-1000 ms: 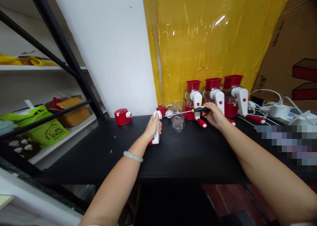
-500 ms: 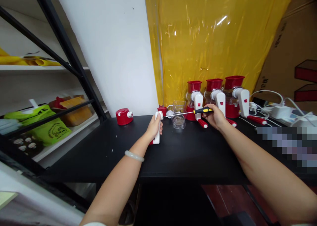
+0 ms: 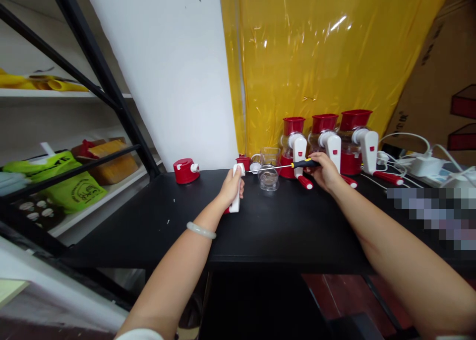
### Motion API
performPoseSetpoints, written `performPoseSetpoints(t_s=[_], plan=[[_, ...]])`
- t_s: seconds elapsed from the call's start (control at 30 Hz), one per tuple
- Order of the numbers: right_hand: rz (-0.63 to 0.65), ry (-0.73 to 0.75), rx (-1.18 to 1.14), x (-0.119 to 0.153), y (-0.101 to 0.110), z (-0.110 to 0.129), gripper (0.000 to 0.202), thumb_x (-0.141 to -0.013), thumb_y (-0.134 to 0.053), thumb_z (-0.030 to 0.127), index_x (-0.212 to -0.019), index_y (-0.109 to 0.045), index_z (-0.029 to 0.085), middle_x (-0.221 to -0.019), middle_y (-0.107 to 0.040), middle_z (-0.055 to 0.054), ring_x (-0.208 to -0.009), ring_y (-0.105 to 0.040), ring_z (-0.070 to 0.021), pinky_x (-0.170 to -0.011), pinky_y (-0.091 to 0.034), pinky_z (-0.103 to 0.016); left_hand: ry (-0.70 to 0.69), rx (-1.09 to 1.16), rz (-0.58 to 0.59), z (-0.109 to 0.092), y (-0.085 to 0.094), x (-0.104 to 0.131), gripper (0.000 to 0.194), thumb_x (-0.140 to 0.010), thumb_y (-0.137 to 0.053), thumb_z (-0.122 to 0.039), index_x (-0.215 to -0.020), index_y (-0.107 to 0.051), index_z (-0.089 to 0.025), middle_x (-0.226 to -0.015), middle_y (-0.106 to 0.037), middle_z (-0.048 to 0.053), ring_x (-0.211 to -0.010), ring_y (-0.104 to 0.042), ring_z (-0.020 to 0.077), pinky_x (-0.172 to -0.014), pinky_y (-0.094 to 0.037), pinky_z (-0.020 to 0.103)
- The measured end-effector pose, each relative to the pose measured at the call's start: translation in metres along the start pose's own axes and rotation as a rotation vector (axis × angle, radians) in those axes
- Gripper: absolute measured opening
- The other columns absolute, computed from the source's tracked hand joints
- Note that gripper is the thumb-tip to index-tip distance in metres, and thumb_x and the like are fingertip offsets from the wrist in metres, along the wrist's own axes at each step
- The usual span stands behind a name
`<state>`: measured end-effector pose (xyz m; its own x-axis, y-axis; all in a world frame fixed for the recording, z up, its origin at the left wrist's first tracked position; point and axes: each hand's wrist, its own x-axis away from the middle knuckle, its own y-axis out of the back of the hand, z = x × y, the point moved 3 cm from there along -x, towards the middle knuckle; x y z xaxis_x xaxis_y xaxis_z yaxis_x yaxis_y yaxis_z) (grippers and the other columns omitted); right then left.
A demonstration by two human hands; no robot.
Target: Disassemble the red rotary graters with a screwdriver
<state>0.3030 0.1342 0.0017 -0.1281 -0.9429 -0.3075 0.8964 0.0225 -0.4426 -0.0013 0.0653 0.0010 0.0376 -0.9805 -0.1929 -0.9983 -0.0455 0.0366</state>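
Note:
My left hand [image 3: 231, 188] is closed around a white crank handle [image 3: 235, 204] with a red grip, most of which the fingers hide. In my right hand [image 3: 324, 170] is a screwdriver [image 3: 307, 164] with a black and yellow handle. Its long shaft runs level to the left, and the tip reaches the round white end of the crank; whether it sits inside cannot be seen. Just behind the shaft stands a clear plastic housing [image 3: 269, 178]. A white drum part [image 3: 256, 164] and a small red part [image 3: 243, 162] lie beyond the crank.
A red round base [image 3: 186, 171] sits at the left of the black table [image 3: 193, 245]. Red and white rotary graters [image 3: 326, 141] line the back right, near white cables and a power adapter [image 3: 424, 165]. A black-framed shelf [image 3: 107, 82] borders the left side.
Both hands keep their hold on the crank handle and screwdriver, with the tip still at the crank's end. The view has shifted slightly; otherwise little differs.

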Motion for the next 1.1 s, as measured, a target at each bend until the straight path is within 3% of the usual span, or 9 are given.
performPoseSetpoints(t_s=[0.17, 0.27, 0.4, 0.5, 0.63, 0.77, 0.9, 1.0, 1.1], plan=[[-0.019, 0.035, 0.185, -0.0018, 0.0056, -0.0032, 0.042, -0.083, -0.058, 0.062, -0.067, -0.050, 0.023, -0.044, -0.045, 0.005, -0.035, -0.042, -0.0105, -0.040, -0.042, -0.026, -0.016, -0.008, 0.007, 0.0002, 0.0003, 0.0008, 0.049, -0.087, -0.045, -0.072, -0.093, -0.040, -0.024, -0.052, -0.044, -0.010, -0.036, -0.041, 0.0080, -0.035, -0.036, 0.018], [0.028, 0.051, 0.208, -0.0003, 0.0028, -0.0032, 0.038, -0.081, -0.067, 0.053, -0.066, -0.048, 0.023, -0.041, -0.040, 0.007, -0.036, -0.039, -0.0090, -0.043, -0.044, -0.025, -0.011, 0.003, -0.005, -0.0014, 0.0009, 0.0022, 0.049, -0.087, -0.046, -0.072, -0.093, -0.040, -0.024, -0.053, -0.044, -0.010, -0.036, -0.041, 0.0080, -0.035, -0.036, 0.018], [0.023, -0.065, 0.090, 0.0010, 0.0021, -0.0035, 0.019, -0.074, -0.070, 0.033, -0.076, -0.054, 0.023, -0.057, -0.058, 0.005, -0.045, -0.052, -0.0110, -0.044, -0.046, -0.024, -0.017, 0.012, 0.003, -0.0026, 0.0011, 0.0018, 0.051, -0.085, -0.046, -0.074, -0.094, -0.041, -0.024, -0.051, -0.043, -0.010, -0.036, -0.040, 0.0086, -0.034, -0.036, 0.018], [0.019, -0.121, 0.118, -0.0006, 0.0053, -0.0060, 0.020, -0.081, -0.062, 0.041, -0.076, -0.055, 0.023, -0.055, -0.058, 0.004, -0.042, -0.052, -0.0121, -0.042, -0.046, -0.025, -0.017, 0.026, 0.004, -0.0014, 0.0016, -0.0001, 0.053, -0.084, -0.046, -0.075, -0.095, -0.041, -0.024, -0.051, -0.043, -0.010, -0.036, -0.040, 0.0085, -0.034, -0.036, 0.018], [-0.027, -0.071, 0.315, -0.0028, 0.0104, -0.0095, 0.040, -0.083, -0.059, 0.059, -0.068, -0.053, 0.023, -0.038, -0.042, 0.006, -0.031, -0.038, -0.0099, -0.039, -0.044, -0.026, -0.019, 0.024, -0.001, -0.0001, 0.0026, -0.0019, 0.053, -0.083, -0.047, -0.076, -0.095, -0.041, -0.024, -0.051, -0.043, -0.010, -0.035, -0.040, 0.0089, -0.033, -0.036, 0.019], [0.004, -0.048, 0.250, -0.0006, 0.0076, -0.0086, 0.029, -0.076, -0.072, 0.043, -0.067, -0.053, 0.023, -0.043, -0.045, 0.007, -0.034, -0.037, -0.0084, -0.040, -0.044, -0.024, -0.024, 0.031, 0.001, -0.0002, 0.0029, -0.0021, 0.052, -0.084, -0.046, -0.075, -0.096, -0.041, -0.024, -0.052, -0.043, -0.010, -0.035, -0.041, 0.0085, -0.034, -0.036, 0.018], [0.051, -0.078, 0.089, 0.0015, 0.0042, -0.0048, 0.018, -0.069, -0.070, 0.034, -0.073, -0.057, 0.023, -0.060, -0.057, 0.003, -0.046, -0.051, -0.0110, -0.041, -0.045, -0.024, -0.015, 0.028, -0.011, 0.0016, 0.0033, -0.0031, 0.052, -0.084, -0.047, -0.075, -0.095, -0.041, -0.024, -0.052, -0.043, -0.010, -0.034, -0.040, 0.0080, -0.034, -0.035, 0.018], [0.040, -0.099, 0.082, -0.0003, 0.0061, -0.0052, 0.028, -0.074, -0.067, 0.049, -0.072, -0.057, 0.023, -0.058, -0.057, 0.002, -0.046, -0.053, -0.0130, -0.039, -0.043, -0.024, -0.016, 0.037, -0.001, 0.0037, 0.0038, -0.0048, 0.053, -0.084, -0.047, -0.075, -0.095, -0.041, -0.024, -0.052, -0.043, -0.010, -0.034, -0.041, 0.0083, -0.034, -0.035, 0.018], [-0.019, -0.069, 0.281, -0.0027, 0.0105, -0.0076, 0.045, -0.080, -0.058, 0.066, -0.067, -0.055, 0.023, -0.042, -0.046, 0.003, -0.035, -0.042, -0.0118, -0.037, -0.041, -0.026, -0.018, 0.026, -0.004, 0.0049, 0.0049, -0.0060, 0.053, -0.083, -0.047, -0.076, -0.094, -0.040, -0.024, -0.052, -0.044, -0.010, -0.034, -0.041, 0.0085, -0.034, -0.036, 0.018]])
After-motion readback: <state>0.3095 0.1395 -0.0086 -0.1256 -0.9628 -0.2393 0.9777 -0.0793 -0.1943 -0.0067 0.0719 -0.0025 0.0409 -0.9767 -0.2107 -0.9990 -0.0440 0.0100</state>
